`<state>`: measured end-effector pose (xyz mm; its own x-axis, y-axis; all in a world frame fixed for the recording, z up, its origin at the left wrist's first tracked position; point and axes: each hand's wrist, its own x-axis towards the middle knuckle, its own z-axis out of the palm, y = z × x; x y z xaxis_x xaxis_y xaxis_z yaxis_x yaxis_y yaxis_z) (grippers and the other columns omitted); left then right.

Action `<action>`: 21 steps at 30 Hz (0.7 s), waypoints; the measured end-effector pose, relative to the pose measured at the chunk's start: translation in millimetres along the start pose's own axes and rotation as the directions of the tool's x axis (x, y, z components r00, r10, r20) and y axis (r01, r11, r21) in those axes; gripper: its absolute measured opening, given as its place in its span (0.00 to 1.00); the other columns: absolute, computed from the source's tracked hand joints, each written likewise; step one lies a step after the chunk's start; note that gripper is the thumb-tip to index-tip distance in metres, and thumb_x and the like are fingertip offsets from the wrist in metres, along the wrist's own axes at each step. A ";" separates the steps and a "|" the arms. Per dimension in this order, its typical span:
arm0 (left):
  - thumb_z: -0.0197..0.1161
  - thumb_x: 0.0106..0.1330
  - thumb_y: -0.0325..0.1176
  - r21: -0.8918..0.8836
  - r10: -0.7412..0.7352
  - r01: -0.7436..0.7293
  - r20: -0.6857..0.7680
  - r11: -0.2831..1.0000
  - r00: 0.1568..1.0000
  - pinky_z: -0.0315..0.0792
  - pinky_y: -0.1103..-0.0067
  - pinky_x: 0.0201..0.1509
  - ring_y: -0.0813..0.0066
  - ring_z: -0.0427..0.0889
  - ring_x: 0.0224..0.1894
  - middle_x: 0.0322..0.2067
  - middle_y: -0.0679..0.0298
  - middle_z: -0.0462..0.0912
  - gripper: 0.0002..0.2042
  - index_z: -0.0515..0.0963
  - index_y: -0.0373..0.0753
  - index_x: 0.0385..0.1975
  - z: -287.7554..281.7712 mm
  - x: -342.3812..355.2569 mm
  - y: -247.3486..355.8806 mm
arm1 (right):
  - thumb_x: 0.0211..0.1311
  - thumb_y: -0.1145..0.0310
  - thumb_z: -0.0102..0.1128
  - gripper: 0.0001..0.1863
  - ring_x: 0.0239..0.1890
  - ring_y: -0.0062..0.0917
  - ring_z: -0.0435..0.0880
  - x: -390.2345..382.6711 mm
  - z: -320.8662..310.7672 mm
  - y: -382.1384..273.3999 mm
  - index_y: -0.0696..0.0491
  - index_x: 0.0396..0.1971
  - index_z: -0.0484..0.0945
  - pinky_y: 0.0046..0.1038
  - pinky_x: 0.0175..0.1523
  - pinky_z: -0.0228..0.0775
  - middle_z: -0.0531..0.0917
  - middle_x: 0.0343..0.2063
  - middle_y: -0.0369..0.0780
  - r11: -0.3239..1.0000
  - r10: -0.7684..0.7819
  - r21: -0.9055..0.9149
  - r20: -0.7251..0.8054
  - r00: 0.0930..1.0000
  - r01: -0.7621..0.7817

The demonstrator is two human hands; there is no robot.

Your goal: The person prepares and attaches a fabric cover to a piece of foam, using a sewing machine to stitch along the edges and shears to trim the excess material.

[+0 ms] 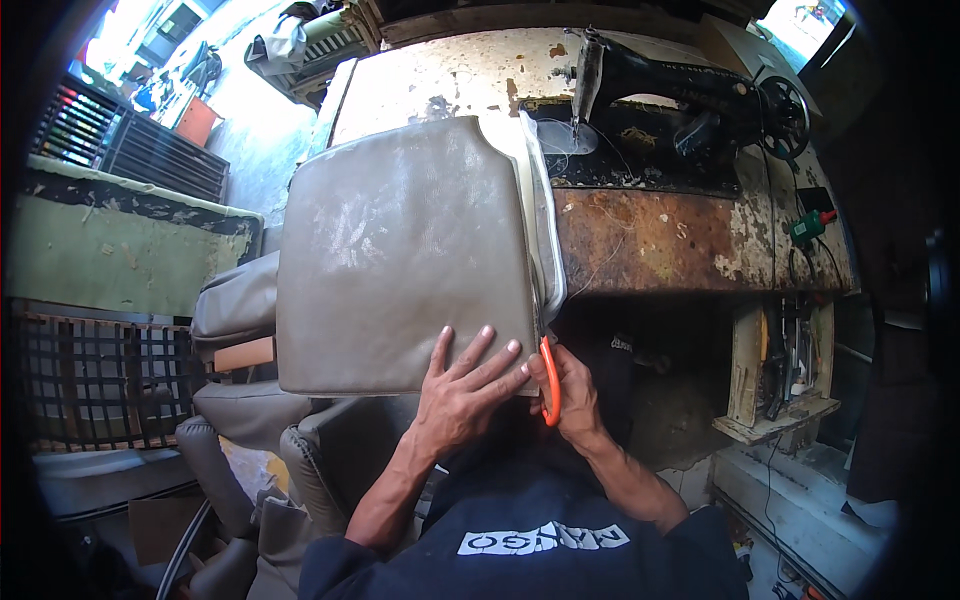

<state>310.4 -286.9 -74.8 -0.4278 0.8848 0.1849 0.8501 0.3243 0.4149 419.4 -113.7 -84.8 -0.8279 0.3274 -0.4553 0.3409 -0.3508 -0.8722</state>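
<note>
A grey-brown leather cushion [400, 250], roughly square with a notched far right corner, lies over the near left of the table. My left hand [455, 395] rests flat on its near edge, fingers spread. Just right of that, my right hand [575, 395] grips scissors [552, 385] by their orange handles at the cushion's near right corner. The scissor blades are mostly hidden, so I cannot tell what lies between them. Along the cushion's right side runs a pale layered edge with a white border strip [548, 220].
A black sewing machine [660, 85] stands at the far right of the worn table [650, 240]. A green and red device [808, 228] with a cord hangs by its right edge. Below is a wooden tool drawer [778, 425]. Leather-covered pieces [240, 410] and a strap-webbed frame [100, 380] are at left.
</note>
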 end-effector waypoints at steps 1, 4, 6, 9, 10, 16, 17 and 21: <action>0.67 0.63 0.31 -0.004 0.013 -0.013 0.008 1.000 1.000 0.48 0.42 0.79 0.58 0.70 0.74 0.67 0.71 0.78 0.27 0.80 0.61 0.64 0.3 -3.4 0.1 | 0.76 0.46 0.60 0.26 0.30 0.13 0.78 -3.8 1.2 -0.6 0.56 0.53 0.78 0.18 0.34 0.75 0.79 0.34 0.32 0.999 0.038 0.015 0.013 0.999 -0.038; 0.67 0.63 0.31 -0.016 0.028 -0.028 0.031 0.999 0.999 0.48 0.41 0.79 0.59 0.70 0.74 0.67 0.71 0.78 0.27 0.79 0.61 0.64 -4.6 -8.0 5.6 | 0.74 0.47 0.64 0.23 0.30 0.11 0.78 -2.6 8.1 0.6 0.55 0.44 0.78 0.16 0.36 0.74 0.80 0.30 0.31 0.985 -0.157 0.066 -0.052 0.986 0.161; 0.66 0.63 0.30 -0.055 0.043 -0.039 0.079 0.998 0.996 0.48 0.41 0.79 0.60 0.70 0.74 0.67 0.71 0.78 0.28 0.79 0.62 0.64 -8.0 -15.2 8.5 | 0.74 0.48 0.64 0.22 0.32 0.10 0.75 1.7 4.5 5.2 0.55 0.43 0.78 0.17 0.37 0.72 0.80 0.30 0.30 0.987 -0.159 -0.040 -0.052 0.986 0.157; 0.69 0.62 0.30 -0.042 0.043 -0.039 0.107 0.998 0.993 0.48 0.45 0.80 0.61 0.71 0.74 0.67 0.71 0.79 0.28 0.80 0.63 0.64 -18.1 -21.8 13.1 | 0.75 0.48 0.63 0.21 0.31 0.11 0.74 2.1 11.0 6.3 0.55 0.41 0.77 0.20 0.36 0.70 0.78 0.29 0.30 0.988 -0.154 -0.029 -0.064 0.986 0.153; 0.69 0.62 0.31 -0.047 0.044 -0.038 0.129 0.998 0.991 0.48 0.45 0.80 0.61 0.71 0.74 0.67 0.71 0.79 0.28 0.80 0.63 0.64 -21.1 -23.3 13.3 | 0.75 0.48 0.63 0.22 0.30 0.12 0.73 0.9 16.1 7.4 0.55 0.40 0.77 0.21 0.35 0.69 0.78 0.29 0.30 0.985 -0.172 0.015 -0.084 0.981 0.174; 0.67 0.66 0.33 -0.133 0.077 -0.049 0.209 0.990 0.975 0.50 0.44 0.80 0.66 0.71 0.74 0.66 0.73 0.79 0.24 0.81 0.64 0.62 -38.9 -30.6 16.9 | 0.76 0.48 0.61 0.21 0.30 0.14 0.70 12.7 16.4 17.7 0.54 0.38 0.76 0.22 0.36 0.66 0.74 0.27 0.29 0.971 -0.240 -0.056 -0.130 0.962 0.234; 0.66 0.67 0.33 -0.145 0.085 -0.053 0.229 0.988 0.970 0.51 0.44 0.79 0.66 0.71 0.74 0.67 0.73 0.79 0.23 0.81 0.64 0.62 -41.2 -32.6 17.0 | 0.77 0.48 0.60 0.21 0.30 0.14 0.70 11.1 20.4 14.5 0.54 0.38 0.76 0.22 0.36 0.66 0.73 0.27 0.29 0.964 -0.265 -0.042 -0.148 0.953 0.261; 0.66 0.65 0.31 -0.227 0.115 -0.046 0.299 0.973 0.947 0.48 0.44 0.81 0.66 0.68 0.76 0.68 0.76 0.77 0.25 0.80 0.62 0.63 -46.6 -43.9 12.2 | 0.77 0.48 0.60 0.21 0.31 0.13 0.70 13.9 22.1 12.0 0.54 0.40 0.77 0.22 0.36 0.65 0.73 0.27 0.28 0.964 -0.252 0.050 -0.136 0.958 0.260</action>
<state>325.2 -337.4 -36.4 -0.2159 0.9755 -0.0434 0.7772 0.1985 0.5972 402.1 -132.7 -97.6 -0.8185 0.5214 -0.2413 0.0910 -0.2971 -0.9505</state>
